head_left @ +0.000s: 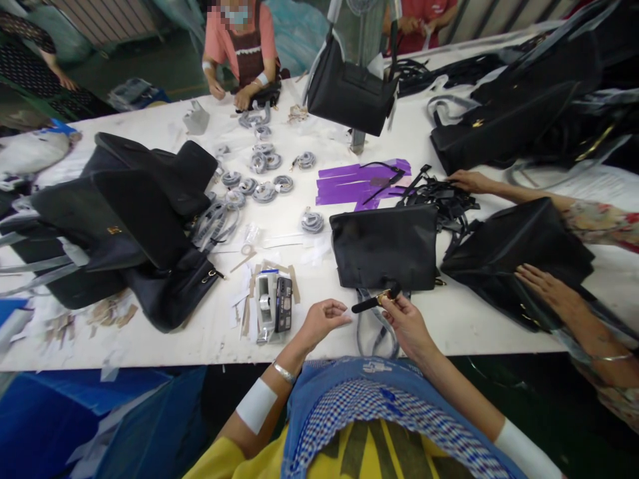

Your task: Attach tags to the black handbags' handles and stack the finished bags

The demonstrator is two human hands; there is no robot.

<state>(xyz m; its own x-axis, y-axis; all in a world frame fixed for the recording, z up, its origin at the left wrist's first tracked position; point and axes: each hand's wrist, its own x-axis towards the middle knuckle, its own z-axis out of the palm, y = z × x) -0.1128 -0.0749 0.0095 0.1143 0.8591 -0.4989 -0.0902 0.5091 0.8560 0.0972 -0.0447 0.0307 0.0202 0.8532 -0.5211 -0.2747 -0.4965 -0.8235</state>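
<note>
A black handbag point(384, 246) lies flat on the white table in front of me. At its near edge, my right hand point(403, 320) pinches a short black strap tab point(366, 305) with a gold-coloured metal fitting. The strap tab's free end points left. My left hand point(327, 320) is just left of that end, fingers curved and apart, with nothing visible in it. A grey wrapped strap point(375, 336) hangs in a loop from the bag's near side, below my right hand.
Black bags point(134, 226) are piled at the left. A tape dispenser point(265, 303) and a phone point(283, 305) lie nearby. Coiled grey straps point(264, 189), purple strips point(344, 184) and black tabs point(444, 196) lie beyond. A co-worker's hands point(546, 293) are at the right; another person sits opposite.
</note>
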